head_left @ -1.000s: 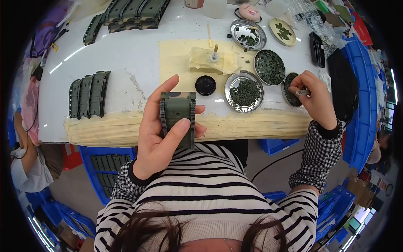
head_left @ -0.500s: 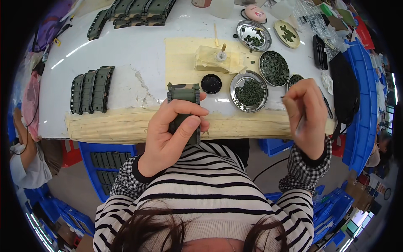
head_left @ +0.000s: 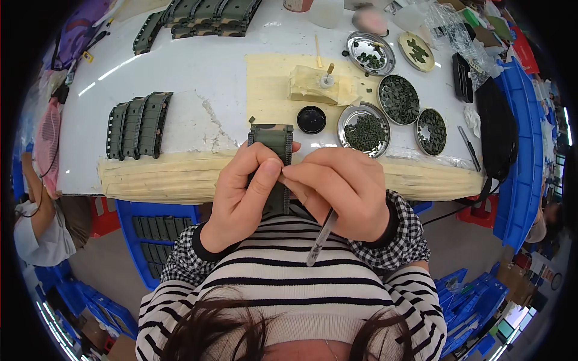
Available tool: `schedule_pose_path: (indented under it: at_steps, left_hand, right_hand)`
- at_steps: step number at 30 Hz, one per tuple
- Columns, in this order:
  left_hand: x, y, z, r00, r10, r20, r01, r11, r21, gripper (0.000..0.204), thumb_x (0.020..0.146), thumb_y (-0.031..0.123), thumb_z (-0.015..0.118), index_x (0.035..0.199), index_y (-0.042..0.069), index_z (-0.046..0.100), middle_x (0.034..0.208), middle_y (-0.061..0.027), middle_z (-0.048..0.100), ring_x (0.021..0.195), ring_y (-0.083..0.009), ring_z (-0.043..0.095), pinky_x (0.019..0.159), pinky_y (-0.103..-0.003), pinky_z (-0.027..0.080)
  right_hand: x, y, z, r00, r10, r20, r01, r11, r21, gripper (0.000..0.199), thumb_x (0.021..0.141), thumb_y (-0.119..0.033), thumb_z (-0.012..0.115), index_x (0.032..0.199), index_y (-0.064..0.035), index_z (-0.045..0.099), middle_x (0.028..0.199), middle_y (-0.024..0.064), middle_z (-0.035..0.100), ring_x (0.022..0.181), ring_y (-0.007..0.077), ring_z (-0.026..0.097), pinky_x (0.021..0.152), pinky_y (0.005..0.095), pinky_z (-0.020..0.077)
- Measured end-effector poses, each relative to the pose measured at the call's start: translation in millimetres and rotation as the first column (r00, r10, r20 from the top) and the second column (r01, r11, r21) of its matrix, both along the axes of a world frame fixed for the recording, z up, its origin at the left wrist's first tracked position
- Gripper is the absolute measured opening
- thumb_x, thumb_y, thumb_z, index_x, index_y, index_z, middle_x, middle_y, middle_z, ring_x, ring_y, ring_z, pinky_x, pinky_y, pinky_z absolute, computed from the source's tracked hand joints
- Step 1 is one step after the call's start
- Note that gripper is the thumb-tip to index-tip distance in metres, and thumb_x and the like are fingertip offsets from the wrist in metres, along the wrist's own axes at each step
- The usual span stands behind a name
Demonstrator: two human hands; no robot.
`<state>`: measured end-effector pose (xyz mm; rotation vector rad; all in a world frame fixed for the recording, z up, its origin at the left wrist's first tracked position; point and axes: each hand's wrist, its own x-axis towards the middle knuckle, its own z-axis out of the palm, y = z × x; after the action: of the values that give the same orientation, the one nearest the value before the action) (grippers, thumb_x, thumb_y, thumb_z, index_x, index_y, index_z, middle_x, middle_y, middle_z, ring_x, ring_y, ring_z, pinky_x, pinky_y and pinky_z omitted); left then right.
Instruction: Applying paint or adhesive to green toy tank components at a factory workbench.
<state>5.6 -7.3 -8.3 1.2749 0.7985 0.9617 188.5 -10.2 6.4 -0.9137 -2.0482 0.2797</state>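
My left hand is closed around a dark green camouflage moulded piece, long and slightly curved with ribbed edges, upright at the table's front edge. My right hand is closed, its thumb and fingertips pinched against that piece's right edge, beside my left thumb. Whatever sits between those fingertips is too small or hidden to make out. Tucked in the same hand is a slim silver tool, its rounded end sticking out toward my body.
Metal dishes of small green pieces stand at right, near a black round lid. A small bottle with a brush sits in a taped block. Finished-looking green panels lie left. A blue crate is below.
My right hand has come in from above the dishes at right to the green piece, meeting my left hand. The view has shifted slightly; my left hand still holds the piece.
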Motion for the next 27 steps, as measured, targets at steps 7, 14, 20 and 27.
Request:
schedule_pose_path:
  at_steps: [7, 14, 20, 27]
  left_hand:
    - [3, 0, 0, 0.997, 0.037, -0.073, -0.033, 0.998, 0.061, 0.019, 0.099, 0.011, 0.043, 0.086, 0.000, 0.053, 0.099, -0.0124, 0.058, 0.099, -0.0183, 0.053, 0.089, -0.030, 0.039]
    - [-1, 1, 1, 0.994, -0.052, -0.095, 0.057, 0.997, 0.057, 0.015, 0.098, 0.007, 0.041, 0.094, -0.001, 0.054, 0.095, -0.0099, 0.057, 0.093, -0.0166, 0.054, 0.086, -0.029, 0.041]
    - [13, -6, 11, 0.988, 0.079, -0.131, -0.049, 0.974, 0.220, 0.060, 0.090, -0.005, 0.047, 0.144, -0.001, 0.022, 0.102, -0.0123, 0.055, 0.077, -0.0150, 0.058, 0.070, -0.025, 0.047]
    - [8, -5, 13, 0.954, 0.073, -0.291, 0.038, 0.932, 0.359, 0.071, 0.082, -0.005, 0.054, 0.145, -0.004, 0.021, 0.082, -0.0197, 0.060, 0.063, -0.0292, 0.058, 0.062, -0.030, 0.047]
  right_hand:
    - [2, -5, 11, 0.964, -0.063, 0.259, 0.008, 0.978, 0.208, 0.029, 0.067, -0.008, 0.069, 0.094, 0.0009, 0.067, 0.081, 0.0063, 0.062, 0.058, 0.0150, 0.054, 0.050, 0.0239, 0.0392]
    - [0, 4, 1, 0.990, -0.076, 0.119, 0.052, 0.979, 0.197, 0.025, 0.066, -0.005, 0.068, 0.089, 0.0005, 0.064, 0.079, 0.0068, 0.059, 0.059, 0.0160, 0.055, 0.051, 0.0255, 0.0417]
    - [5, 16, 16, 0.995, -0.092, -0.040, 0.096, 0.989, 0.115, 0.022, 0.065, -0.002, 0.072, 0.085, -0.0012, 0.063, 0.074, 0.0065, 0.059, 0.055, 0.0185, 0.057, 0.048, 0.0266, 0.0432]
    - [0, 19, 15, 0.996, -0.070, 0.055, 0.061, 0.988, 0.144, 0.031, 0.058, -0.002, 0.069, 0.088, -0.0015, 0.063, 0.077, 0.0059, 0.060, 0.057, 0.0174, 0.056, 0.049, 0.0266, 0.0403]
